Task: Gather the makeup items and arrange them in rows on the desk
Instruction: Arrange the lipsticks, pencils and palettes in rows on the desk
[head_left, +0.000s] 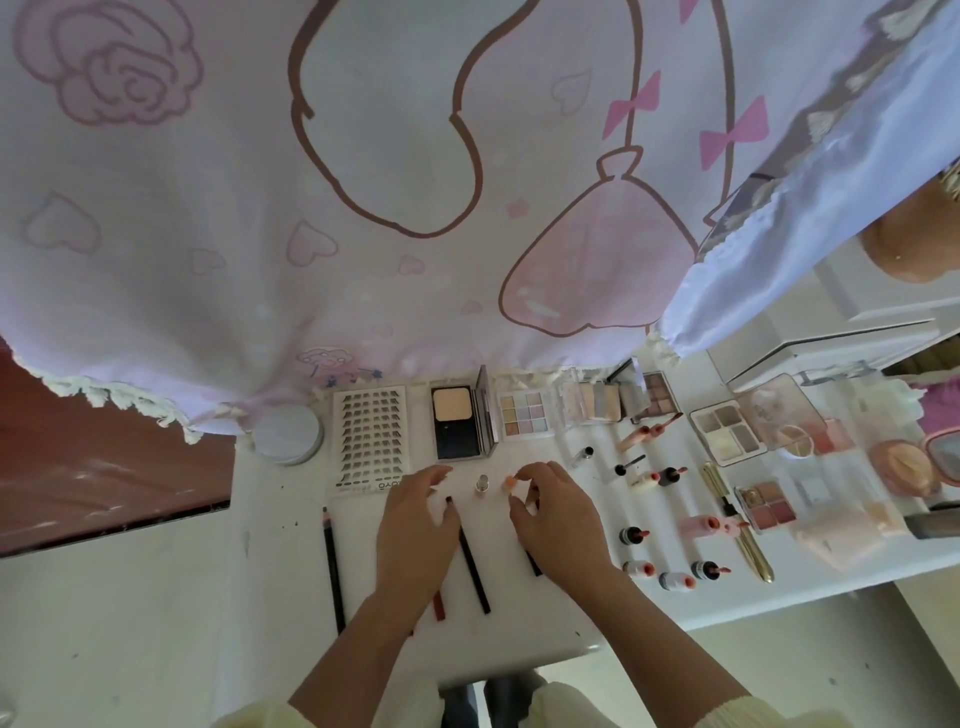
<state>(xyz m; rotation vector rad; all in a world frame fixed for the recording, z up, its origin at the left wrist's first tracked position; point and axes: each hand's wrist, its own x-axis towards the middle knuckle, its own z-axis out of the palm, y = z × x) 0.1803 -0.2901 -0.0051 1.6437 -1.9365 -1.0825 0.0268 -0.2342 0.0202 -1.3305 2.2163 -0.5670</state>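
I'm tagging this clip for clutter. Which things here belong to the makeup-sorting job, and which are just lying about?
Job: lash sheet, powder compact, pastel palette, black pencil, lip tubes, orange-tipped tube pinched by the right hand.
Lying about: printed curtain, brown panel.

Back row along far edge of desk (291, 519), left to right: round case (287, 434), lash card (370, 441), open powder compact (457, 423), grid palette (523, 415), more palettes beyond. Curtain (363, 208) hangs behind row, hem over round case. Small tube (482, 484) stands before powder compact, between left hand (415, 525) and right hand (556, 519). Small piece (511, 483) in right hand's fingertips, just right of tube. Lone pencil (332, 566) lies left of left hand; two pencils (474, 566) partly under it. Small bottles (675, 566) cluster right of hands, long tube (748, 540) beyond them, quad palette (727, 434) behind.
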